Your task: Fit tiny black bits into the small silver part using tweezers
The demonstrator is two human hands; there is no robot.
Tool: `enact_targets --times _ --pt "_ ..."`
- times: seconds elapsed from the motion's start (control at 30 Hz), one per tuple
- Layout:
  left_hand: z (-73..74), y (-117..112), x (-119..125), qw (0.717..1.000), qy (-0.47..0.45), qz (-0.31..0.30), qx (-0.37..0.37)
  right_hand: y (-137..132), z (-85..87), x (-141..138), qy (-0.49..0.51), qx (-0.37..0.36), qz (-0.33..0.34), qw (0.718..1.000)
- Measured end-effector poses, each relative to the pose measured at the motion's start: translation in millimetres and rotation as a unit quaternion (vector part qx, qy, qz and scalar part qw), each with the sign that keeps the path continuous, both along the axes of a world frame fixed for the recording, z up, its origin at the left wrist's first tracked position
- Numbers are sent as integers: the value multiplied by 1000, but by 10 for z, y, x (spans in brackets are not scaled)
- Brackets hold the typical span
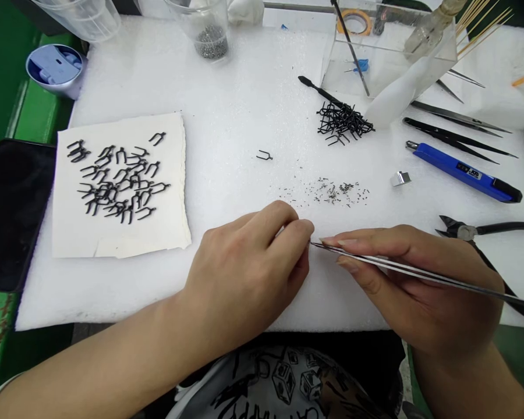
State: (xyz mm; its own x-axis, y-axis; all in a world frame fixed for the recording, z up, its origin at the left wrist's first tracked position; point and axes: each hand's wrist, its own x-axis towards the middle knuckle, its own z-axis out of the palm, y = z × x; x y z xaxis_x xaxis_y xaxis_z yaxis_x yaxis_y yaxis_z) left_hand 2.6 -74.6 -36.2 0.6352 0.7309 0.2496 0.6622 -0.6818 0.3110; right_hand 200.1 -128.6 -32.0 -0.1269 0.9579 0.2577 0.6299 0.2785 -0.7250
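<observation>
My left hand (248, 267) is closed in a pinch above the white foam sheet (236, 99); what its fingertips hold is hidden behind the knuckles. A pair of metal tweezers (388, 263) rests in the grip of my right hand (436, 285), with its tips nearly closed at the left fingertips. Just beyond the hands lie tiny dark bits (343, 191), scattered over the foam. One small black fork-shaped part (264, 155) lies alone behind them. Many similar parts form a tangled pile (343, 122) farther back, and others are spread on a white card (78, 233) at left.
At right are a blue utility knife (463, 169), black tweezers (458, 138), cutters (467, 231) and a small metal block (400, 178). A clear box (384, 70) and plastic cup (212, 35) stand behind. A black phone (13, 215) lies at far left.
</observation>
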Motion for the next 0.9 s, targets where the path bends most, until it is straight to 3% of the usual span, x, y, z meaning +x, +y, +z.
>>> enact_targets --times 0.9 --pt "-13 9 -4 1000 13 -7 17 32 1 -13 -20 4 8 1000"
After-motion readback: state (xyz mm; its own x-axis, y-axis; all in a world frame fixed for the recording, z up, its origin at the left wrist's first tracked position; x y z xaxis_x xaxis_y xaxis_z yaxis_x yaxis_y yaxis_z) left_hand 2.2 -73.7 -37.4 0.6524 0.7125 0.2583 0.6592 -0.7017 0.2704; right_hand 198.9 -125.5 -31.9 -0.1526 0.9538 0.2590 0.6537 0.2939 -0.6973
